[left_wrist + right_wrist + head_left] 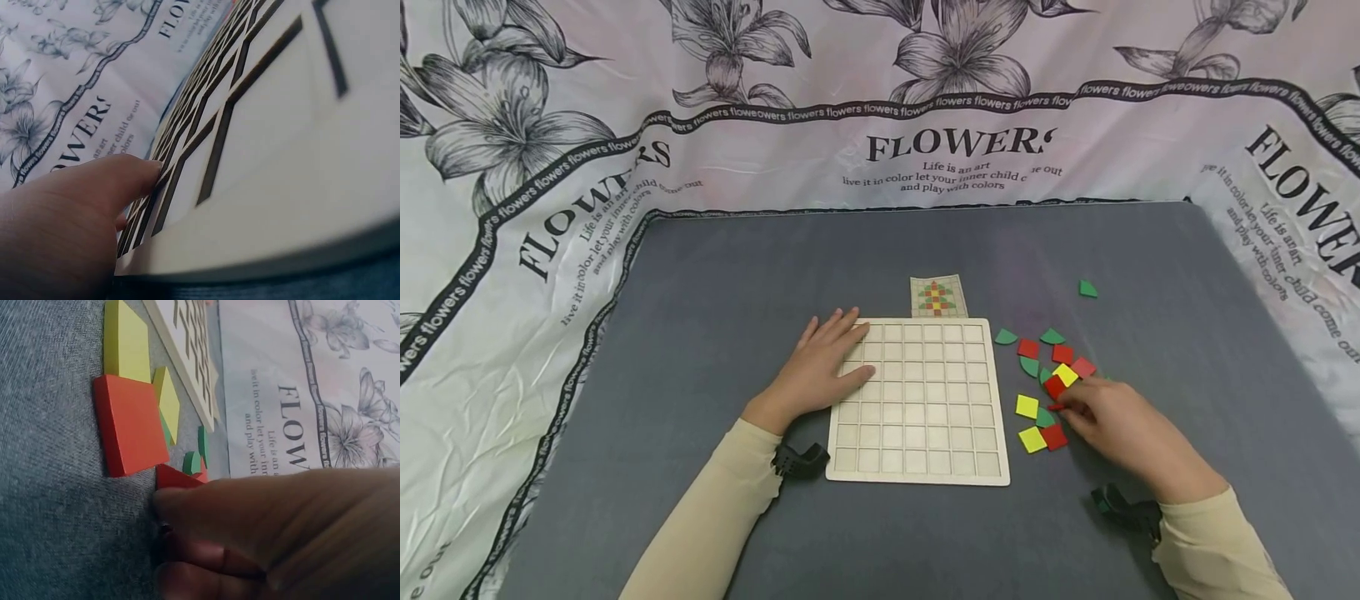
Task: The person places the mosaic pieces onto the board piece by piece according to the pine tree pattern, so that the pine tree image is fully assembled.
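Note:
A pale wooden grid board [917, 402] lies on the grey table, its square cells holding no pieces. My left hand [820, 367] rests on the board's left edge, fingers spread and thumb over the cells; the left wrist view shows the thumb [134, 175] on the grid. To the right of the board, my right hand [1120, 429] pinches a red square tile [175, 477] between thumb and fingers, close over the cloth. Around it lie loose tiles: a red square [1055, 437], a yellow square [1032, 439] and a green quarter-round piece [1045, 417].
A small pattern card [937, 297] with a coloured tree-like design sits against the board's far edge. More red, yellow and green tiles are scattered right of the board, with one green piece [1087, 288] farther off. A flower-printed cloth [955, 158] hangs behind the table.

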Demonstrator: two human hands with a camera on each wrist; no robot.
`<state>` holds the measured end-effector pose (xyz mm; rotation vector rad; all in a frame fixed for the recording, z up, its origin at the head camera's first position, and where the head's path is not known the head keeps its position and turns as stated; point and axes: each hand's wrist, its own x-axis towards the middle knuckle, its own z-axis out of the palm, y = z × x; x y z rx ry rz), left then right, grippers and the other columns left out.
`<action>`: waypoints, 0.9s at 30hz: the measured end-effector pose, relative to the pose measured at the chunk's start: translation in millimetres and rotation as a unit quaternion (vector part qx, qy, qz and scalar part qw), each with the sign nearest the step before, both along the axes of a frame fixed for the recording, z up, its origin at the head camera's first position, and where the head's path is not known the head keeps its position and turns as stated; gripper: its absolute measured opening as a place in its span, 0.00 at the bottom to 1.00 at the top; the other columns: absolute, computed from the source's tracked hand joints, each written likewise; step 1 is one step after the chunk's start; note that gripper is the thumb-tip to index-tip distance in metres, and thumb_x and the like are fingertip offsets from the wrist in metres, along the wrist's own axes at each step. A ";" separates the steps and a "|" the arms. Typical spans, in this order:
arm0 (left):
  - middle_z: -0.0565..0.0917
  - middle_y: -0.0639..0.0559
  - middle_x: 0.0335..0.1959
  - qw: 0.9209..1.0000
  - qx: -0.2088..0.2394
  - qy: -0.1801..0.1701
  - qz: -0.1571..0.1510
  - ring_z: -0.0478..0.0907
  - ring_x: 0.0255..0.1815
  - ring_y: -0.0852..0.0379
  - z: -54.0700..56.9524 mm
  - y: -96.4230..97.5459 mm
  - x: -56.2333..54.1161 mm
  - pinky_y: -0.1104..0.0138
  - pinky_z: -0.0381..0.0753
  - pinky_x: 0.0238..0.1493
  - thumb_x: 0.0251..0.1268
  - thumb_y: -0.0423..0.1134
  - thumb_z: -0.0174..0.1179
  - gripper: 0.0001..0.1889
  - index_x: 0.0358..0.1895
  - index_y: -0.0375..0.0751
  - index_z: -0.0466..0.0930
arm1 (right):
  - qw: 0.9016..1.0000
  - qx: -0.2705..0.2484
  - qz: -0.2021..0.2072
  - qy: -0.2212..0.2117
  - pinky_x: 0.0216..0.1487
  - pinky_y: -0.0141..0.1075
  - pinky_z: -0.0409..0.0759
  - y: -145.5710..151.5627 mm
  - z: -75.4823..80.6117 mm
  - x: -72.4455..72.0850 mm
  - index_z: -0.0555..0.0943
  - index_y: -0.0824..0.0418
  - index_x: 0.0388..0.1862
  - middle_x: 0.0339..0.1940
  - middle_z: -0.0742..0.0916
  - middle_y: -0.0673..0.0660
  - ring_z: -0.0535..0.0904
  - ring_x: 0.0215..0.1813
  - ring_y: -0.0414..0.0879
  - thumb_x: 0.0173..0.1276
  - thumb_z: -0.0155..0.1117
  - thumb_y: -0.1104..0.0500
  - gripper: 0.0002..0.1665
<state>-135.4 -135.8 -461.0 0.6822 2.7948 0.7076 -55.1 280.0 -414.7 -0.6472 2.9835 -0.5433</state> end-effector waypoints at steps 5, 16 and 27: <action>0.51 0.50 0.87 1.000 0.005 0.008 -0.003 0.43 0.88 0.49 -2.2 -0.6 -0.5 0.49 0.31 0.86 0.78 0.61 0.56 0.39 0.84 0.48 0.60 | 1.000 -0.002 -0.013 0.008 0.34 0.43 0.84 -3.1 1.5 0.6 0.90 0.61 0.35 0.30 0.87 0.50 0.77 0.31 0.42 0.60 0.79 0.67 0.05; 0.52 0.51 0.87 1.000 0.004 0.013 -0.005 0.43 0.88 0.50 -3.3 -1.9 -1.9 0.50 0.32 0.86 0.79 0.62 0.55 0.39 0.84 0.49 0.60 | 0.999 -0.041 -0.016 -0.016 0.27 0.32 0.74 -20.0 15.0 -13.3 0.91 0.60 0.39 0.24 0.82 0.43 0.70 0.24 0.35 0.64 0.72 0.68 0.07; 0.53 0.50 0.87 1.000 0.006 0.014 -0.008 0.44 0.88 0.49 -2.7 -3.3 -1.9 0.49 0.32 0.86 0.78 0.61 0.55 0.39 0.84 0.48 0.60 | 0.996 -0.077 -0.001 -0.044 0.36 0.40 0.85 -52.0 22.4 -43.7 0.86 0.60 0.46 0.35 0.90 0.50 0.84 0.34 0.41 0.71 0.64 0.67 0.08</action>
